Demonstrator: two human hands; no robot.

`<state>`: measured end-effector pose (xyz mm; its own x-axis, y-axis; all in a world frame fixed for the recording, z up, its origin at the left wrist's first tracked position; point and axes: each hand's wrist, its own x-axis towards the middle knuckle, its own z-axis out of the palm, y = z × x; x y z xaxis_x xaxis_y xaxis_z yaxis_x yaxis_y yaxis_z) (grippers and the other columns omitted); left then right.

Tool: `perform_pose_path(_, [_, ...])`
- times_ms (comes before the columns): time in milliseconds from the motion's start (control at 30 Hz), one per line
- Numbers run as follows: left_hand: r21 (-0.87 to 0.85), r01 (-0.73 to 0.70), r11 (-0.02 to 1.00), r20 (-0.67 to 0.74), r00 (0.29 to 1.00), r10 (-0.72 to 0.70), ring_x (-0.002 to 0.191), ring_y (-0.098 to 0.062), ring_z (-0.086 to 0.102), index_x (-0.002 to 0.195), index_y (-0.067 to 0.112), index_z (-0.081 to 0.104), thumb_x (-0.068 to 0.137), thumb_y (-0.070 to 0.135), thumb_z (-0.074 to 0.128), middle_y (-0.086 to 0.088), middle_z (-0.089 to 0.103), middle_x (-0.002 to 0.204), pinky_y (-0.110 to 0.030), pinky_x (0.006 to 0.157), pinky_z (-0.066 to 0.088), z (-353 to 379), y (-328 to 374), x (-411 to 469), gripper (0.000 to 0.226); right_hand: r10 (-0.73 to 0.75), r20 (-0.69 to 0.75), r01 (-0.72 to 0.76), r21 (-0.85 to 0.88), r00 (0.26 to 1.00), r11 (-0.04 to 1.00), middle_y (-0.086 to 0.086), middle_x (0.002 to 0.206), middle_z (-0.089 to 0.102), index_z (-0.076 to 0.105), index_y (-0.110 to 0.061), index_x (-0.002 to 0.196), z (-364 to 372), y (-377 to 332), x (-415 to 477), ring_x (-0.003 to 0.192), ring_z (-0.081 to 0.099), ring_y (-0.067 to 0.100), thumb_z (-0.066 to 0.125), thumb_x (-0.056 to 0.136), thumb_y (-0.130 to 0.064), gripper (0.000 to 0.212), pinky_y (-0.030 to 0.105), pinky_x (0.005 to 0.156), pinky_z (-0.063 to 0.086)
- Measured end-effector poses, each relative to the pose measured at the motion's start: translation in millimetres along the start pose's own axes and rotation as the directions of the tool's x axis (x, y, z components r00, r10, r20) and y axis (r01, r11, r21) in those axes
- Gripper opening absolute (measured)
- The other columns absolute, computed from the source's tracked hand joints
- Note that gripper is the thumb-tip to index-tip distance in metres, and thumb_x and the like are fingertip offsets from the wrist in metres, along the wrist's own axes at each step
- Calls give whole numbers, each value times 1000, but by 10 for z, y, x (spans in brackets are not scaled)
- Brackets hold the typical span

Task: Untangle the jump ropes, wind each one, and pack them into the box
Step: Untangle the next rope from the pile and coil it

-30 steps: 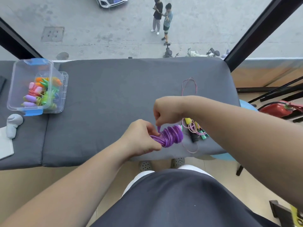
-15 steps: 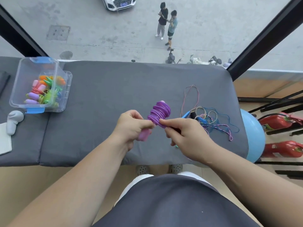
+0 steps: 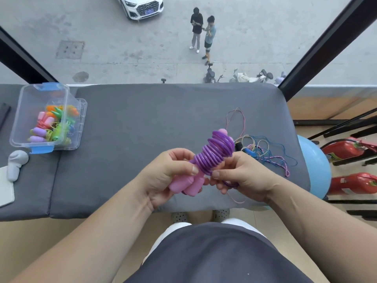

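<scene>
A purple jump rope (image 3: 216,154) is wound in tight coils round its two pink handles (image 3: 187,185). My left hand (image 3: 165,176) grips the handles from the left. My right hand (image 3: 240,178) pinches the lower end of the coil, and a purple loop of rope shows under its fingers. A tangle of thin ropes (image 3: 263,152) in blue, pink and tan lies on the grey mat just behind my right hand. The clear plastic box (image 3: 24,111) with blue clips stands at the mat's far left, holding several wound ropes in orange, green, pink and purple.
The grey padded mat (image 3: 142,123) spans the view, with a window drop beyond its far edge. A grey device (image 3: 16,162) and a white sheet lie at the left. A blue ball (image 3: 314,170) and red fire extinguishers (image 3: 350,152) sit at the right.
My right hand came down from above the coil to its lower end. The wound rope has tilted up, and its pink handles now show below my left hand.
</scene>
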<state>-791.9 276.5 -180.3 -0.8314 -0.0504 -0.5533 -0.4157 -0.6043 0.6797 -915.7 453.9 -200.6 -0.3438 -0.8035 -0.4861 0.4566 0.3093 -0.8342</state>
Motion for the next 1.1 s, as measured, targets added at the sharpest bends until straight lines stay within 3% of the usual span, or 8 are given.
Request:
perform_pose_path(167, [68, 59, 996, 89, 994, -65, 75, -40, 68, 94, 3, 62, 58, -1, 73, -30, 62, 95, -45, 69, 57, -38, 5, -47, 38, 117, 158, -94, -144, 980, 985, 24, 85, 67, 68, 6, 95, -113, -42, 96, 64, 61, 19, 74, 77, -6, 23, 26, 55, 51])
perform_pose_path(300, [311, 71, 948, 256, 954, -156, 66, -28, 61, 97, 13, 71, 55, 1, 77, -16, 57, 79, -40, 71, 50, -14, 20, -85, 43, 357, 419, -158, -439, 835, 884, -1, 68, 68, 69, 1, 85, -186, -293, 206, 60, 60, 8, 64, 79, 2, 8, 19, 57, 49])
perform_pose_path(433, [605, 57, 794, 215, 949, -232, 70, -25, 59, 91, 16, 76, 59, 0, 81, -12, 66, 78, -40, 71, 49, 123, 36, -104, 35, 564, 376, -259, -614, 735, 746, 3, 72, 71, 69, -3, 90, -129, -428, 399, 65, 68, 12, 64, 92, 1, 6, 21, 63, 56])
perform_pose_path(500, [713, 55, 699, 138, 966, -217, 66, -20, 59, 89, 16, 77, 64, -2, 80, -4, 70, 74, -33, 66, 48, 167, 10, -65, 31, 578, 291, -256, -685, 762, 682, 10, 77, 72, 70, -1, 92, -73, -470, 505, 72, 70, 19, 66, 92, -1, 4, 26, 68, 59])
perform_pose_path(700, [736, 127, 665, -167, 986, -4, 49, -19, 52, 72, 13, 63, 63, -2, 71, -5, 61, 63, -25, 49, 45, 67, -21, 98, 20, 84, -112, -136, -908, 990, 397, 0, 66, 72, 70, -16, 69, 264, -461, 622, 59, 63, 12, 65, 82, -13, 14, 20, 54, 47])
perform_pose_path(800, [683, 94, 724, -248, 963, 108, 46, -20, 44, 72, 17, 37, 60, -2, 72, -5, 49, 58, -24, 44, 38, 26, 9, 128, 42, -130, -196, -113, -873, 972, 475, -3, 66, 65, 67, -17, 70, 334, -397, 526, 63, 56, 14, 70, 84, -27, 18, 27, 55, 40])
perform_pose_path(933, [608, 89, 789, -260, 961, 92, 53, -21, 40, 83, 20, 28, 62, -9, 72, -9, 51, 65, -21, 42, 38, -55, 57, 118, 57, -220, -154, -25, -868, 963, 496, -9, 79, 64, 65, -23, 76, 459, -257, 313, 77, 57, 10, 68, 87, -32, 15, 29, 68, 43])
perform_pose_path(1100, [731, 15, 682, -151, 979, 139, 54, -17, 44, 81, 15, 33, 58, -5, 77, -15, 72, 78, -27, 48, 44, -99, 74, 111, 53, -227, 42, 135, -901, 973, 412, -10, 96, 60, 67, -25, 96, 331, -204, 130, 91, 56, 8, 71, 85, -35, 15, 27, 82, 45])
